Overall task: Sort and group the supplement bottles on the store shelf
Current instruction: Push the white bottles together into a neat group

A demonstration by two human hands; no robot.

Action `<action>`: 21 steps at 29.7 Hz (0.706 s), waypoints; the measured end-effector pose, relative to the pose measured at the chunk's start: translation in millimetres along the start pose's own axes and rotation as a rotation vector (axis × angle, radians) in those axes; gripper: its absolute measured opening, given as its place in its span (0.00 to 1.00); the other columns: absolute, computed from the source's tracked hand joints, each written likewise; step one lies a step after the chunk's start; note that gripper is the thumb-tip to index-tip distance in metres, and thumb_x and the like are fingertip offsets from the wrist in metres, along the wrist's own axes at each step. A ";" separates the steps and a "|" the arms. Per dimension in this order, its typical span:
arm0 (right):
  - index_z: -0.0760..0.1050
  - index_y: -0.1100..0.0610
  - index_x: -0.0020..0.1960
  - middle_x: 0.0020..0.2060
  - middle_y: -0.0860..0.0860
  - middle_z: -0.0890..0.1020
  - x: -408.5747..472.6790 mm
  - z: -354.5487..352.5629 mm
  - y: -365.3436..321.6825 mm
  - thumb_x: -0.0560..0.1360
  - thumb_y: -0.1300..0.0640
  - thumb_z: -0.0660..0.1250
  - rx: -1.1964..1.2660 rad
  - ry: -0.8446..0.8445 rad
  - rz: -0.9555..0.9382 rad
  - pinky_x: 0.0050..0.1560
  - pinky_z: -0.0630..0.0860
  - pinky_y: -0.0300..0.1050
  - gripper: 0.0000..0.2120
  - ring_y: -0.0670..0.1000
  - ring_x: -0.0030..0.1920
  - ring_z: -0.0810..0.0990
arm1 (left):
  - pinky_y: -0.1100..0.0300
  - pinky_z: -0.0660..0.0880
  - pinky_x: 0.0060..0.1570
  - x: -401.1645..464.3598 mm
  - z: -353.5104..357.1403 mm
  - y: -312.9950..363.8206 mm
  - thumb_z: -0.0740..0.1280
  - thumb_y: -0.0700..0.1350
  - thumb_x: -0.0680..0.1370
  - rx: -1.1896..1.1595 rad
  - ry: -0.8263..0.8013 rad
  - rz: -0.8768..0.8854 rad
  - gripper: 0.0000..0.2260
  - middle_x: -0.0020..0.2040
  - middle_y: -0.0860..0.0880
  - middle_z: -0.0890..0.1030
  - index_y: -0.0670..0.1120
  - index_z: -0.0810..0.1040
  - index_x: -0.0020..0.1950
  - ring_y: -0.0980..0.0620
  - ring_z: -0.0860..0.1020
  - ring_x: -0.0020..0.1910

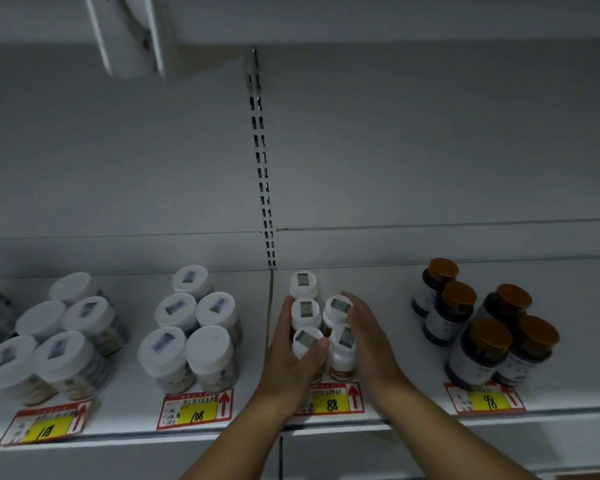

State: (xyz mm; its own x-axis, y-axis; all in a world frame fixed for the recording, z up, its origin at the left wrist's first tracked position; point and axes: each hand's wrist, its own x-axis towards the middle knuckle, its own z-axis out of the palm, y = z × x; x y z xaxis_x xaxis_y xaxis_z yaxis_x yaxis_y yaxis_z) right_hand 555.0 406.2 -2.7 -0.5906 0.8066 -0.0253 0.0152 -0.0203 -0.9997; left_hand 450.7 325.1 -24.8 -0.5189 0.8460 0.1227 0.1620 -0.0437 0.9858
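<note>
Several slim white-capped bottles (305, 311) stand in two short rows on the white shelf (378, 292), behind the price tag marked 88 (333, 403). My left hand (291, 355) presses against the left side of this group, its thumb lying over the front-left bottle (307, 341). On the opposite side, my right hand (364, 337) cups the group, fingers against the two right-hand bottles (340, 308). Both hands squeeze the cluster together from its two sides.
Left of my hands stands a group of wide white-capped jars (194, 327) above a 108 tag (194, 412), and another such group (59, 341) sits farther left. Dark bottles with brown caps (489, 327) stand at the right above a 98 tag (485, 400). A slotted upright (262, 168) divides the back wall.
</note>
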 end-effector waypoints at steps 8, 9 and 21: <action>0.73 0.51 0.62 0.60 0.48 0.76 64.9 -1.6 -54.6 0.78 0.52 0.61 -0.435 0.058 -0.149 0.49 0.66 0.26 0.14 0.46 0.58 0.75 | 0.87 0.61 0.48 -1.4 -4.4 5.3 0.63 0.61 0.73 -0.044 0.020 -0.036 0.21 0.60 0.77 0.64 0.70 0.58 0.62 0.86 0.63 0.55; 0.72 0.52 0.64 0.63 0.50 0.76 77.8 4.5 -59.8 0.77 0.52 0.62 -0.521 -0.049 -0.127 0.53 0.66 0.32 0.16 0.48 0.61 0.74 | 0.87 0.61 0.48 -1.4 -4.9 4.5 0.63 0.58 0.75 -0.054 0.013 -0.046 0.20 0.61 0.75 0.63 0.70 0.58 0.62 0.87 0.62 0.54; 0.67 0.53 0.69 0.69 0.52 0.71 82.1 22.5 -69.5 0.77 0.49 0.61 -0.842 -0.400 -0.062 0.62 0.64 0.37 0.22 0.50 0.67 0.70 | 0.77 0.65 0.60 -6.0 -4.5 14.9 0.63 0.50 0.77 -0.044 0.037 -0.055 0.23 0.66 0.71 0.67 0.70 0.56 0.63 0.76 0.66 0.63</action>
State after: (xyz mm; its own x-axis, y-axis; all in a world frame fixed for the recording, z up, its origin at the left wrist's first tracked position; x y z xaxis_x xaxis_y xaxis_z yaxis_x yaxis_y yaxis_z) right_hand 487.3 460.6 64.7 -0.8413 0.5256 -0.1264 0.4617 0.5771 -0.6736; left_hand 452.4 316.9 -10.3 -0.5566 0.8277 0.0714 0.0958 -0.0215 0.9952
